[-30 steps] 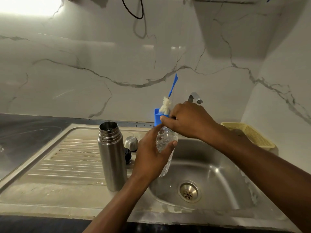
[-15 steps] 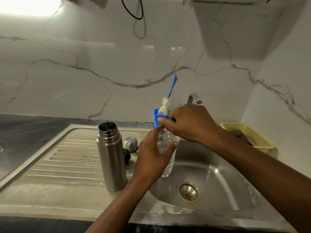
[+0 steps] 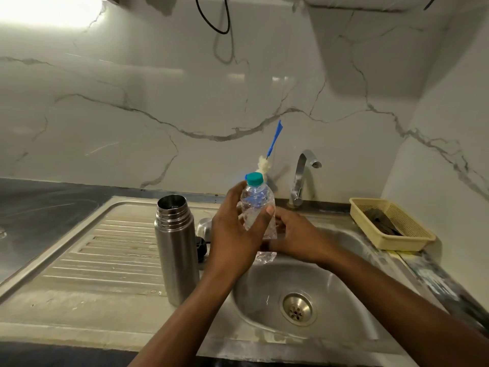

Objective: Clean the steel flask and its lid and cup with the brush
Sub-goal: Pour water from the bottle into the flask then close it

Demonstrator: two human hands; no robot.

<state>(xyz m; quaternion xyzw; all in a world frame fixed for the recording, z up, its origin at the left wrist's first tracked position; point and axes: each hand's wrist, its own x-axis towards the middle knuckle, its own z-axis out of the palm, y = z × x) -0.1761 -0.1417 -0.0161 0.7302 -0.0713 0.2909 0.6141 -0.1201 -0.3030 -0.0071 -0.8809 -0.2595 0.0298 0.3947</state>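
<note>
Concealment first: right hand [image 3: 299, 241] lies at 4 o'clock of the plastic bottle [image 3: 258, 207], fingertips hidden behind bottle and left hand [image 3: 232, 237]; whether it grasps anything cannot be told. Left hand is clenched round the bottle's body from 9 o'clock, thumb across the front; bottle upright over the sink [image 3: 264, 295], its teal cap [image 3: 254, 179] on.

Steel cup [image 3: 203, 225] is partly covered by the left hand; only a rounded edge shows. Black lid [image 3: 201, 246] is half hidden between flask and wrist. Blue holder [image 3: 246, 177] shows as a sliver behind the cap; brush [image 3: 274, 140] stands at 12 o'clock of the bottle, handle leaning right, white bristles low. Dark object [image 3: 381, 221] in the yellow basket [image 3: 412, 234] cannot be identified.

Steel flask [image 3: 176, 247] stands upright, mouth uncovered, on the drainboard [image 3: 105, 247] at 9 o'clock of the hands, untouched.

Count: two hands; one flask; one cup; one lid; one brush; one bottle; one tap [image 3: 301, 178] at 2 o'clock; one basket at 3 o'clock; one drain [image 3: 297, 308] at 6 o'clock.
</note>
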